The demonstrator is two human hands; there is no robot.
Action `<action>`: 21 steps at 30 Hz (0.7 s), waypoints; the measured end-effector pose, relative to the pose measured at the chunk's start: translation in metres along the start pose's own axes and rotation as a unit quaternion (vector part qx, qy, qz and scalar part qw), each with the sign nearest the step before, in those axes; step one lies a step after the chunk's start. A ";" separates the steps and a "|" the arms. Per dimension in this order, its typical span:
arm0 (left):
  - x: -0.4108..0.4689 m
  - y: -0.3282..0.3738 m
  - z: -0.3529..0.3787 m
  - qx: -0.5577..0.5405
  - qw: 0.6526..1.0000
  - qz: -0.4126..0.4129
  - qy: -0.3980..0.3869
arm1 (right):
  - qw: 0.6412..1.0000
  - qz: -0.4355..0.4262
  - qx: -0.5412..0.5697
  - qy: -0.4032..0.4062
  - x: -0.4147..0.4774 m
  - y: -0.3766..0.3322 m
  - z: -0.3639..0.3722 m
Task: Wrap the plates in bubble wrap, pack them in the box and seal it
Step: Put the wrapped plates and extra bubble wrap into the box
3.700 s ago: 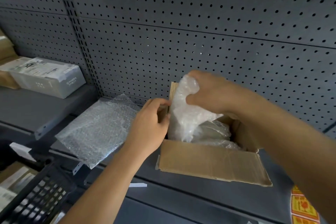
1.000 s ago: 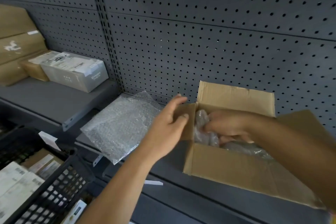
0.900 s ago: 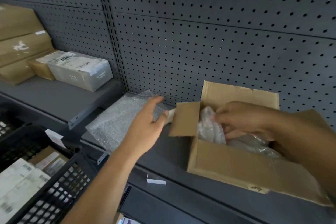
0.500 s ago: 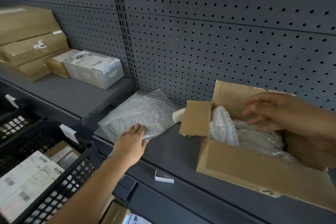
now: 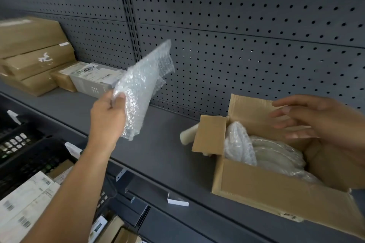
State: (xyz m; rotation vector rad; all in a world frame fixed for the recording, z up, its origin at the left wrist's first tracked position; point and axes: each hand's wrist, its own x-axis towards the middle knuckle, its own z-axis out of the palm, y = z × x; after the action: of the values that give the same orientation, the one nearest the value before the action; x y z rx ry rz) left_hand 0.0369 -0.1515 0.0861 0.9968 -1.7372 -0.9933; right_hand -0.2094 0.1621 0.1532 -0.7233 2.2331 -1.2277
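An open cardboard box (image 5: 262, 189) sits on the grey shelf at the right. Plates wrapped in bubble wrap (image 5: 264, 152) lie inside it. My left hand (image 5: 107, 118) is shut on a loose sheet of bubble wrap (image 5: 143, 87) and holds it up in the air, left of the box. My right hand (image 5: 316, 122) hovers over the box's far right side with fingers spread and nothing in it. A pale roll-like object (image 5: 188, 134) peeks out behind the box's left flap (image 5: 211, 134).
The grey shelf (image 5: 158, 144) runs under a perforated back panel (image 5: 237, 35). Brown cartons (image 5: 33, 53) and a grey carton (image 5: 92, 81) stand at the left. A black crate (image 5: 23, 156) with labelled packages sits below at the left. A white label holder (image 5: 176, 201) clips the shelf edge.
My left hand has picked the bubble wrap sheet up off the shelf and raised it. My right hand stays open above the box.
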 end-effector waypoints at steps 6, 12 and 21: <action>-0.022 0.079 -0.009 -0.292 0.954 -0.008 -0.066 | 0.998 -0.035 0.053 0.001 -0.017 -0.014 0.012; -0.045 0.137 0.005 -0.451 0.854 -0.043 -0.256 | 0.975 -0.019 0.201 -0.088 -0.035 -0.014 0.030; -0.109 0.157 0.077 -0.451 0.757 -0.215 -0.422 | 0.896 0.006 0.429 -0.113 -0.057 0.011 -0.004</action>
State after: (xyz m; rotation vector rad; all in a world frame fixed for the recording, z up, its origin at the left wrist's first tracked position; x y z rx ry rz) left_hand -0.0357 0.0202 0.1743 0.2556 -1.2963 -2.5568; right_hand -0.1716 0.2064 0.1550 -0.4465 1.2839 -1.8031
